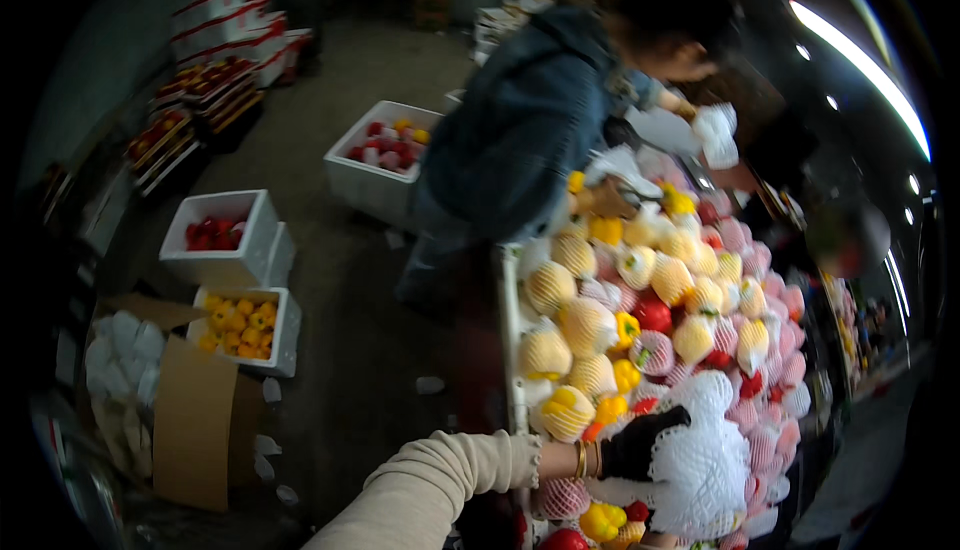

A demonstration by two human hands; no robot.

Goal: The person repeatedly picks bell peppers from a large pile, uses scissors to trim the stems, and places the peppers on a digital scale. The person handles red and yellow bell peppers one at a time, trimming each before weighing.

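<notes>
Your left hand (640, 442), in a dark glove, reaches in from six o'clock and is closed on a bunch of white foam net sleeves (705, 465), which fans out toward three o'clock and covers part of the pile. Your right hand is out of sight, so you cannot tell how it stands.

The sleeves lie over the near end of the bench (510, 350), at about five o'clock in the picture. The bench is packed edge to edge with bell peppers (585, 325), yellow and red, many already in white or pink netting; no bare surface shows between them. Its left rim runs from twelve to six just beside your wrist, and peppers sit right up against it.

Beyond that rim, toward nine o'clock, the floor (350, 350) is open, with a few white scraps on it. Further out at nine stand white foam boxes (225, 240) of red and yellow peppers, and a cardboard box (190, 420) at eight.

At twelve o'clock another person (520, 130) in a dark blue hooded top leans over the far end of the bench, closing that side; their hand holds white netting (715, 135) at one o'clock.
</notes>
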